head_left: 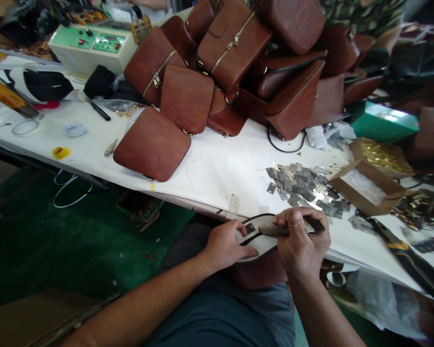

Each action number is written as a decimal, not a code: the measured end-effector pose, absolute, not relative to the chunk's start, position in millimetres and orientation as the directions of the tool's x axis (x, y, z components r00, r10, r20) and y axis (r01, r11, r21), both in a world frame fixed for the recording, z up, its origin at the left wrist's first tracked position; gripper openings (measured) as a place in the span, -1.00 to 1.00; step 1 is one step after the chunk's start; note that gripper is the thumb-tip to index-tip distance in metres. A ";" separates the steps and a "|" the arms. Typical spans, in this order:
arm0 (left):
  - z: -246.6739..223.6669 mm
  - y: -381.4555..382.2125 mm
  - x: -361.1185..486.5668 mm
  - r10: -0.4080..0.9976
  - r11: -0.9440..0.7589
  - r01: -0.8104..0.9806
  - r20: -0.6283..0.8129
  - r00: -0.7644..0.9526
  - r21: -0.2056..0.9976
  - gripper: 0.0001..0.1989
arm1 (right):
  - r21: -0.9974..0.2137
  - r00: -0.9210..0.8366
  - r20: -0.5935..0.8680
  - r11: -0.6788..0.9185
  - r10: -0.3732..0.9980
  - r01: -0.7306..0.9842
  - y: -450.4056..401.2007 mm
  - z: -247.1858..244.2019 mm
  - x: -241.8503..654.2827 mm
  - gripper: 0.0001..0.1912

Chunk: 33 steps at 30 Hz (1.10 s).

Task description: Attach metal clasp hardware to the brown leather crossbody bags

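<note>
A brown leather bag (260, 271) rests on my lap at the table's edge, its pale lining (265, 245) showing through the dark-rimmed opening. My left hand (228, 245) grips the near-left rim, the thumb inside against the lining. Beside its fingertips, a small metal plate (250, 229) with a hole lies on the lining. In the fist of my right hand (304, 241) is a grey tapered tool (271, 228) with a dark end; its tip points left into the opening, close to the plate. The fingers partly cover the tool, so its exact kind is unclear.
Loose metal plates (304, 185) are heaped on the white table (224, 166). To the right are cardboard boxes (369, 188) of small parts and black-and-orange pliers (401, 248). Brown bags (235, 43) pile up behind; a control box (94, 48) stands back left.
</note>
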<state>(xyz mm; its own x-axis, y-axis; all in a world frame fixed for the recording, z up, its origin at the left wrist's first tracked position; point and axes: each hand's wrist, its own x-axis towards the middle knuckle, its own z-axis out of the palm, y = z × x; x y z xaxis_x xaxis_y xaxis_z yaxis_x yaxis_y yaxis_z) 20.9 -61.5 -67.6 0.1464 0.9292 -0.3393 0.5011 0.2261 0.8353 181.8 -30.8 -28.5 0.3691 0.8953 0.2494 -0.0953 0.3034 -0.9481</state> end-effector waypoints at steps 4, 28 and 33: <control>-63.9 -59.2 24.9 0.930 0.233 0.524 -0.345 0.126 0.819 -0.52 | -0.897 0.360 0.173 0.297 0.917 -0.328 -19.7 -25.1 181.4 -0.55; -58.3 -62.9 38.8 0.922 0.292 0.576 -0.384 0.041 0.763 -0.41 | -0.909 0.104 0.365 0.378 0.925 -0.175 -42.6 -22.1 164.3 -0.61; -57.4 -64.4 36.9 0.926 0.268 0.590 -0.372 0.060 0.761 -0.34 | -0.803 0.216 0.501 0.543 0.838 -0.243 -45.8 0.6 164.5 -0.68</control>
<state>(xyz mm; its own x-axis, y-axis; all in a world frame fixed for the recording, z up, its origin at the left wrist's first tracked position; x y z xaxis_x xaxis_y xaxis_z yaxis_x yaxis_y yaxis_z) 36.9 -64.4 -57.4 0.0595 0.9263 -0.3720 0.5904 0.2678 0.7614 164.5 -45.8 0.6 0.2161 0.8379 0.5012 -0.2433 0.5434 -0.8035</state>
